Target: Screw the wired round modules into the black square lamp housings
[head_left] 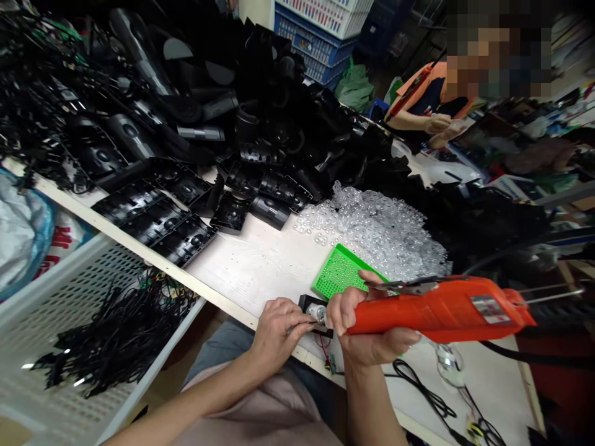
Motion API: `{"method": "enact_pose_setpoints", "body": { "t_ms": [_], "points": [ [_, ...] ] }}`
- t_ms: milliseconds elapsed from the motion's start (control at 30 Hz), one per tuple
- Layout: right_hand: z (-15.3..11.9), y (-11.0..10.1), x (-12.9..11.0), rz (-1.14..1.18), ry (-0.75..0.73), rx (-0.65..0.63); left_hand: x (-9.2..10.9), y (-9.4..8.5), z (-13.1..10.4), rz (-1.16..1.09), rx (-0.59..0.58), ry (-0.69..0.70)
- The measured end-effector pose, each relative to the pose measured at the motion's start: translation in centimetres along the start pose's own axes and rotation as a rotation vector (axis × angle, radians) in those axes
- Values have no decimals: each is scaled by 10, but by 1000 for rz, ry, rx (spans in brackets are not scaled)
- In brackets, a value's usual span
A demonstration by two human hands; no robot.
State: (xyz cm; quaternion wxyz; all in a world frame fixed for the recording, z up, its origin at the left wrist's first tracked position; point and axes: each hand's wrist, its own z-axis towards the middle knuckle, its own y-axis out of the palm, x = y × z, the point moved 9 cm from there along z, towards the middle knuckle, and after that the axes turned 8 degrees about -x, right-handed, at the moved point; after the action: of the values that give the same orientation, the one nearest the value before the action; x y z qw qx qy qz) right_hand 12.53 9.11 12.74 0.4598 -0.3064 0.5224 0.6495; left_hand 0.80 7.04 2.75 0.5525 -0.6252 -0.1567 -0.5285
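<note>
My right hand is wrapped around an orange electric screwdriver, which lies nearly level with its tip pointing left. Under that tip, a small round silvery part sits in a black block at the table's front edge. The fingers of my left hand are pinched together right beside this part; what they hold is too small to name. Red and dark wires hang below the block to a little green circuit board. My right hand partly covers a green perforated tray holding tiny pieces.
Clear plastic pieces form a heap behind the tray. Black plastic housings pile up across the left and back. A white crate holds black cables. Another cable lies at right. A co-worker sits across the table.
</note>
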Motion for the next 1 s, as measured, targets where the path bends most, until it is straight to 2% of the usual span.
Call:
{"method": "enact_pose_setpoints", "body": {
  "t_ms": [200,333,500,733,833,1000],
  "points": [
    [-5,4,-1,9,-7,-22,5,1,-6,-48,13,12],
    [-9,5,-3,43,-18,-51,10,3,-8,8,-21,59],
    [-12,-13,-8,-10,-71,20,-1,2,-1,123,-53,11],
    [-12,-28,24,-88,-19,56,-5,20,16,210,-203,3],
    [-13,-29,35,-78,-8,43,-5,21,17,216,-219,-14],
    [-13,-19,37,-48,-14,-29,-4,20,15,224,-225,-5]
  ]
}}
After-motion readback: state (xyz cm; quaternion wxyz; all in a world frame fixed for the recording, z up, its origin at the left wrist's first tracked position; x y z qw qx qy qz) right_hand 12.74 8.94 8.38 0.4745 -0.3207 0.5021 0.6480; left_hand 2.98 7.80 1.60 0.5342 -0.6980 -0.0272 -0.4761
